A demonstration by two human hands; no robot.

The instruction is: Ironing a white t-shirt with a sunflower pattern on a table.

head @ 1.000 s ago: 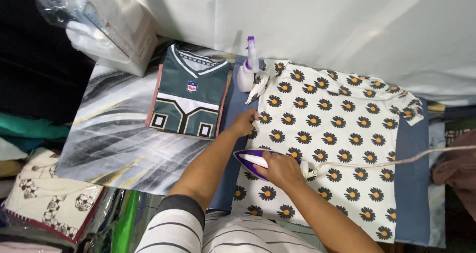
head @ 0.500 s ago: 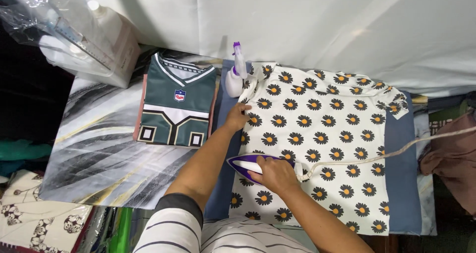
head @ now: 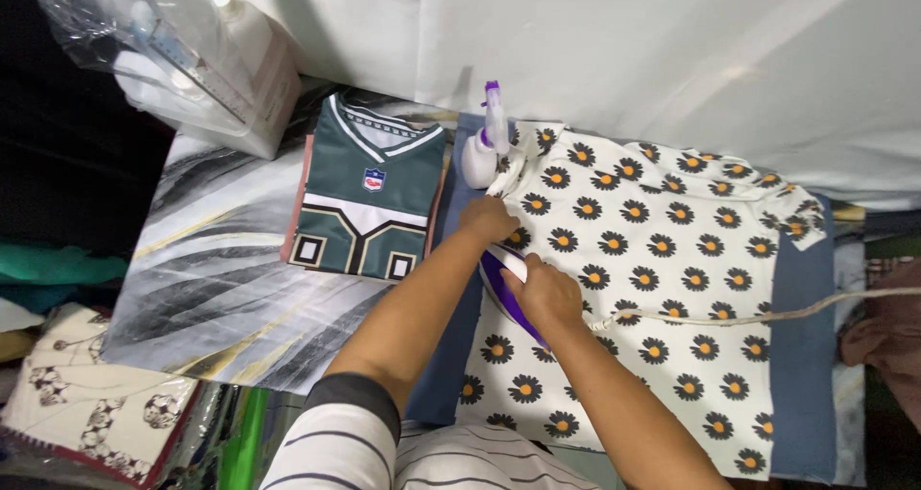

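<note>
The right hand (head: pixel 545 293) was wrapped tight around the handle of a purple iron (head: pixel 501 281), with the fingers closed over the top of it. The iron sat flat on a white shirt with black and orange daisies (head: pixel 652 260), close to the shirt's left edge. Its long way ran on a slant, from up near the left hand down toward the person's body, but I could not tell which end was the pointed one because the hand hid most of it. The left hand (head: pixel 487 219) lay just above the iron, very near it, pressing on the shirt with the palm down; its fingers looked bent a little, and I could not tell if they pinched the cloth or only held it flat. So both hands sat at the shirt's left side, and nearly all of the shirt stretched away to the right of the iron. A pale cord (head: pixel 767 312) ran from under the right hand across the shirt to the right. The shirt lay spread on a blue ironing pad (head: pixel 801 356). A small white spray bottle with a purple top (head: pixel 484 144) stood just beyond the left hand. A folded green jersey (head: pixel 369 202) lay well off to the left.
</note>
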